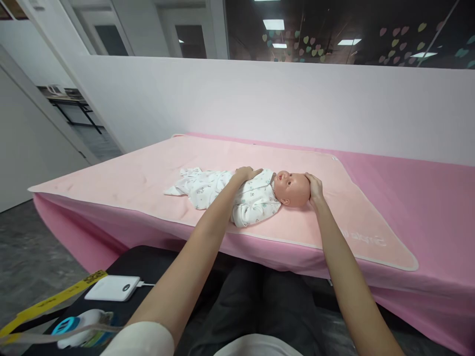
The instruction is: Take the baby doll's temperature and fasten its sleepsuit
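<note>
A baby doll lies on its back on a pale pink mat, its head toward the right. It wears a white printed romper, whose loose leg ends stretch to the left. My left hand lies flat across the doll's chest, fingers extended over the cloth. Around the crown of the bare head curls my right hand, its fingertips at the far side; part of that hand is hidden. The doll's face points up, and its arms are covered by the sleeves.
A pink cloth covers the table under the mat and hangs over its front edge. A low white wall stands behind. At lower left, a white power bank with a cable and a yellow strap lie on a black seat.
</note>
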The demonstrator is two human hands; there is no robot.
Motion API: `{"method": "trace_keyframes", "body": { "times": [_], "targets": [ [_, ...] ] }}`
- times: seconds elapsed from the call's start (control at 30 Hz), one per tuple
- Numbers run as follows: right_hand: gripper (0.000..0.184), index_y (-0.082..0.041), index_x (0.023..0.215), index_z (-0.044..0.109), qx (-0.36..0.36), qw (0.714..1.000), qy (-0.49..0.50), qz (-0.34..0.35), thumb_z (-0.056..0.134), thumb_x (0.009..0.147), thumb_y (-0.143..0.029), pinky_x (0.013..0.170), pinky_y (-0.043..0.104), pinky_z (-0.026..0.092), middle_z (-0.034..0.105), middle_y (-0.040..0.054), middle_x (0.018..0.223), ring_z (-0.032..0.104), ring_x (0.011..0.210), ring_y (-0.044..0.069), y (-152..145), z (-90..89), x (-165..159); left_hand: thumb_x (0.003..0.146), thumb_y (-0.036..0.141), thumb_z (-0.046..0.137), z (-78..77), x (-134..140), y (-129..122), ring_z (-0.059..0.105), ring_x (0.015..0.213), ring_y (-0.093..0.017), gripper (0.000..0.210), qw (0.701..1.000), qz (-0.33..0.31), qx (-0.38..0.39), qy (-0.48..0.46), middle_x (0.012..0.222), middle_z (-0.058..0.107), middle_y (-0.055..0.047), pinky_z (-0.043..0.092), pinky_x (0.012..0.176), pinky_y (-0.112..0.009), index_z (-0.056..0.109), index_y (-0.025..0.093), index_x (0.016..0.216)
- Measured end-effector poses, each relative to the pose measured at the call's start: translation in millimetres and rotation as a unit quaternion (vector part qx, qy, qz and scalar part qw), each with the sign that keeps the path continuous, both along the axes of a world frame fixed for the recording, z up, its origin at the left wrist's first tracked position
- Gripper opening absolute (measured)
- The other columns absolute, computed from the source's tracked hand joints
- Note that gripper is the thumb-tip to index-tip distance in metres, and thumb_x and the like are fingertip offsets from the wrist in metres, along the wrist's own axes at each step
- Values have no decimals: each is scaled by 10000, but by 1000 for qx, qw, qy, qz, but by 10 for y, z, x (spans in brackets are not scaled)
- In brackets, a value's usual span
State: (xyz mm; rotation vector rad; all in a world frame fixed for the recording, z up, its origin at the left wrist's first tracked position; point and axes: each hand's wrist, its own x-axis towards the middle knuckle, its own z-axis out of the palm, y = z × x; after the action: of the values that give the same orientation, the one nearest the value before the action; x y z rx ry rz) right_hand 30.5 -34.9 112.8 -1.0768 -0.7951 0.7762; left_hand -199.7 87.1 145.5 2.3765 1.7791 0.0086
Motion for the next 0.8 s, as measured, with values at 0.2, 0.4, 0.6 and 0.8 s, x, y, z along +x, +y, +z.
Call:
{"method": "trace_keyframes", "body": {
  "times": [0.2, 0.4, 0.6, 0.8],
  "targets": [
    [173, -201, 534, 528, -13, 1000, 24, -5, 627, 635, -299, 624, 283, 467, 608, -25, 593, 554, 625, 146, 9, 37, 15, 838, 690, 190, 4, -18, -171, 533, 1147, -370, 815, 998, 57, 32, 22, 1148, 626, -228, 183, 1068, -583, 615, 73, 1159],
    [119, -183, 569, 634, 2, 1000, 24, -12, 638, 561, -302, 571, 224, 416, 622, -39, 623, 522, 642, 116, -22, 17, -11, 826, 693, 207, 5, -61, -264, 562, 1115, -341, 795, 996, 66, 25, -46, 1185, 614, -205, 411, 930, -419, 591, 97, 1186],
    [117, -197, 630, 645, -40, 993, 107, -26, 644, 572, -298, 593, 225, 456, 650, -31, 641, 584, 669, 135, -30, 54, -16, 823, 681, 229, -32, -84, -249, 567, 1104, -343, 746, 994, 75, 41, -61, 1166, 631, -180, 402, 929, -421, 597, 130, 1166],
    [163, -185, 640, 641, -7, 999, 47, -15, 644, 638, -348, 711, 264, 498, 691, 3, 718, 639, 783, 176, -69, 83, -24, 826, 662, 234, -35, -81, -250, 576, 1090, -329, 717, 994, 80, 47, -62, 1145, 641, -173, 390, 942, -418, 602, 138, 1147]
  ]
}}
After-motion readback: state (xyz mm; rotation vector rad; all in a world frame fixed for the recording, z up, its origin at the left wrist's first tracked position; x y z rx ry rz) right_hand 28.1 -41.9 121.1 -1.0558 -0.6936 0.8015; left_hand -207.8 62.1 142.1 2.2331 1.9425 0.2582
